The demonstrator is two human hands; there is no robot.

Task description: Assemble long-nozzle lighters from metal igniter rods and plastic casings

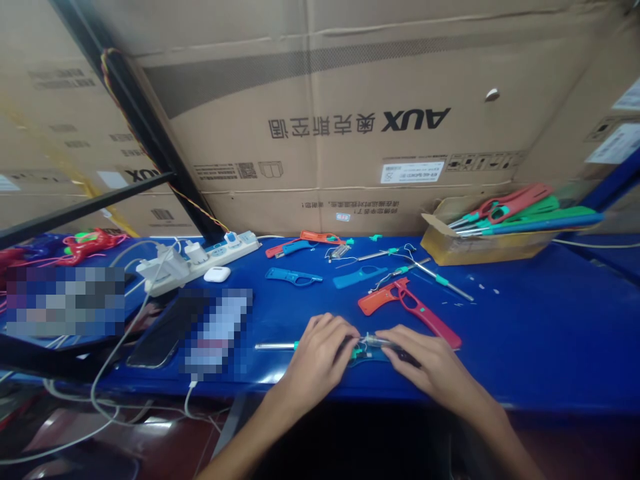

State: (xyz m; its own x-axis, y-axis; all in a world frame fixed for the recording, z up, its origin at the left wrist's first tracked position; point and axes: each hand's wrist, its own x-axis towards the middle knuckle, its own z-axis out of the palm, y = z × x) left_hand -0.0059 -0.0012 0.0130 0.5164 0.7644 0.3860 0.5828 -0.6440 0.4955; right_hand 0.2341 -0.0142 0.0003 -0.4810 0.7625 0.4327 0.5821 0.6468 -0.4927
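Observation:
At the blue table's front edge, my left hand [323, 350] is closed around the teal-collared end of a metal lighter tube [275, 346], whose bare end points left. Facing it, my right hand [425, 357] pinches a small clear and metallic lighter part [376, 341]. Thin wire and green bits show in the gap between my fingertips. Under them lies a blue lighter shell [373, 360], partly covered by my hands. Just behind sit an orange shell half [383, 299] and a red shell half [435, 321].
Further back lie blue shells [294, 277], a metal tube [445, 283] and loose small parts. A cardboard box [490, 247] of lighters stands back right. Power strip [220, 259], earbud case [217, 274] and phones [167, 330] are left; large cartons [340, 80] rise behind.

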